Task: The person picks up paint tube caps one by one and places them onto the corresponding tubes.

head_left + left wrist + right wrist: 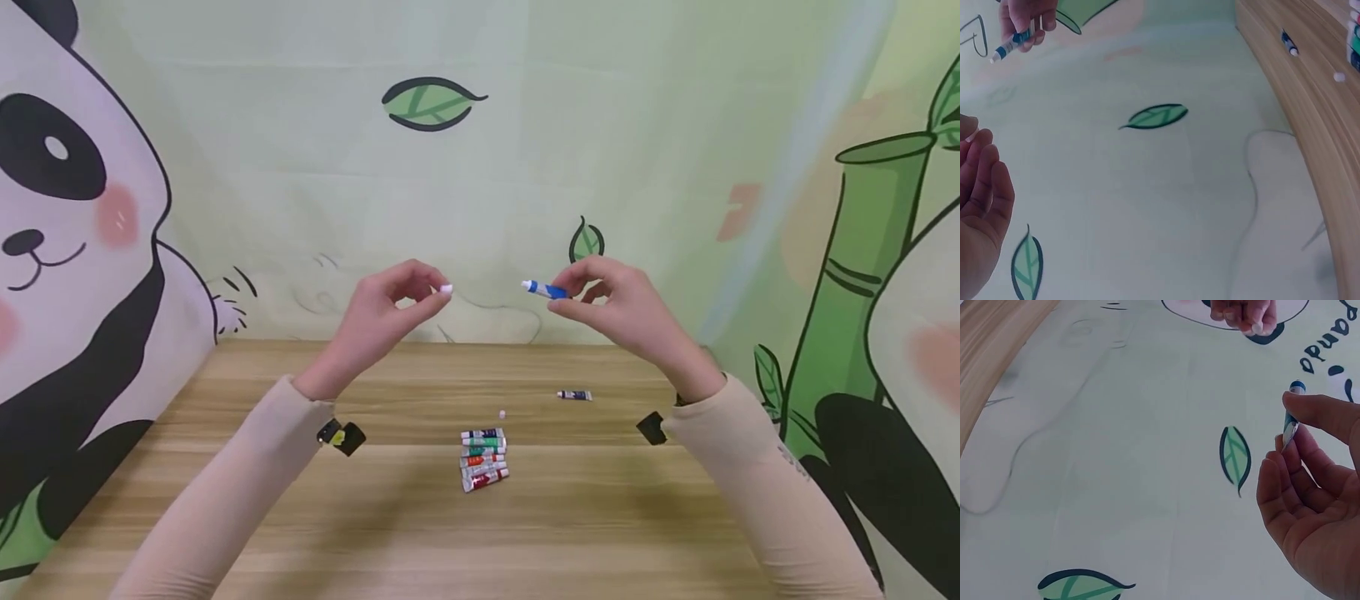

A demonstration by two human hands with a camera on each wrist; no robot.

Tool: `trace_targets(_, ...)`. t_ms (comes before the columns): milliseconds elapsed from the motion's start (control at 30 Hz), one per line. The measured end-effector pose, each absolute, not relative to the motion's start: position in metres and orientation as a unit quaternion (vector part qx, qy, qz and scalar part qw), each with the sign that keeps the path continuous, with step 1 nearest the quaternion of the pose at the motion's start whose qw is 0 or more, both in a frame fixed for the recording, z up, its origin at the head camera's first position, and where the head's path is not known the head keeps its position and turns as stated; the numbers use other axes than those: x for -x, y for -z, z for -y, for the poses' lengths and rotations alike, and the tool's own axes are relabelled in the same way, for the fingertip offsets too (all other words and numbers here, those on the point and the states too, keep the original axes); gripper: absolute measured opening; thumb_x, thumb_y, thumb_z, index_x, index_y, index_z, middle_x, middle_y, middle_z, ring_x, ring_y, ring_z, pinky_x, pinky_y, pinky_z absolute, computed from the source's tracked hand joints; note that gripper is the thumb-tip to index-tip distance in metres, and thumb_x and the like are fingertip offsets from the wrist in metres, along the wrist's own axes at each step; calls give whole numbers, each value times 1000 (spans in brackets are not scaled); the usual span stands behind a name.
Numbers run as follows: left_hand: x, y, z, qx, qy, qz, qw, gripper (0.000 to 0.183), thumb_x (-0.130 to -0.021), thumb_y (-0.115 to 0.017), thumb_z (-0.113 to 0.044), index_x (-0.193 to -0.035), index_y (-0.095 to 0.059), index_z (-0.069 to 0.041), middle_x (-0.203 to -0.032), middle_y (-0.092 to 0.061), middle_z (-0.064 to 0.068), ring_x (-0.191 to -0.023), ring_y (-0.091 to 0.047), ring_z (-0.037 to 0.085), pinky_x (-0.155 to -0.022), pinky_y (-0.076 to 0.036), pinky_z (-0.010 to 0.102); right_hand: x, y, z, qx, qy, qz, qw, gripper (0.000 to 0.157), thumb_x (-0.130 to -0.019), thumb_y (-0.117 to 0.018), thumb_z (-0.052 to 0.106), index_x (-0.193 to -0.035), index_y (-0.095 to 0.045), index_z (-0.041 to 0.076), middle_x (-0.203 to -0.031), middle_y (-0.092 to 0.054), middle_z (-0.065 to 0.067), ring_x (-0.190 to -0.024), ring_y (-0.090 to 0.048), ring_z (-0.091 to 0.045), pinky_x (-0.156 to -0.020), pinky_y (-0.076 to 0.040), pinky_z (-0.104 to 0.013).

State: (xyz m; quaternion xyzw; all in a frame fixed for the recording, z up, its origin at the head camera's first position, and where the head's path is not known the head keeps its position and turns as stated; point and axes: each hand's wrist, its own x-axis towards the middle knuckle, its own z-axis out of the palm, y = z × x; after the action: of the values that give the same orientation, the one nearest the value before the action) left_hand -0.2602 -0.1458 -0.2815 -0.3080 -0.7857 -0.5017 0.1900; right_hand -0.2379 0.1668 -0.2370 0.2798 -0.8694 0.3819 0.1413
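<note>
Above the back of the table, my left hand (386,304) pinches a small white cap (447,289) between thumb and index finger. Facing it, my right hand (626,304) grips a blue-and-white paint tube (545,290) with thumb and fingers. The tube's narrow white end points left toward the cap, with a gap between the two. In the right wrist view, thumb and fingertips cover part of the tube (1291,419). The left wrist view shows the blue tube (1013,45) in the other hand; the left fingers mostly hide the cap there.
On the wooden table (360,517), several paint tubes (483,461) lie in a stacked row. A loose white cap (502,414) is just behind them. One dark blue tube (574,395) lies apart to the right. A printed panda backdrop (480,183) hangs behind the table.
</note>
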Motion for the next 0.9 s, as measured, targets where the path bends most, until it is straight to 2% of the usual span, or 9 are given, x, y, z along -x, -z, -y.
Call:
trace_targets(233,246,270,130,355,514,752,209,13,-95,-72,-19,-105,-71,-11,-82,-67,-1,-81,-60,16,-77,-46,31,227,235,-160,-328,-373,850,173,18,-88,-80,14,-103,-70,8,-97,-68,1,-92,-59,-16,-80,-52,-30)
trace_targets(400,238,269,123,377,522,734,217,11,-93,-73,-11,-105,-71,-9,-81,-66,-2,-78,-60,17,-76,-47,32,222,235,-155,-356,-372,839,178,18,-88,-80,14,-102,-70,9,-97,-68,2,-89,-59,-15,-77,-53,-30)
trace_targets(667,228,270,119,402,521,722,213,14,-92,-74,-7,-106,-71,-8,-81,-67,-3,-76,-60,17,-75,-48,33,217,237,-146,-367,-378,833,168,17,-88,-81,14,-100,-70,11,-97,-68,4,-88,-60,-14,-76,-54,-32)
trace_targets(900,225,271,116,407,513,723,221,13,-92,-74,-6,-104,-72,-7,-80,-67,-4,-74,-60,16,-76,-48,34,215,240,-141,-377,-367,834,167,18,-86,-82,13,-101,-71,10,-96,-68,3,-88,-61,-22,-77,-53,-36)
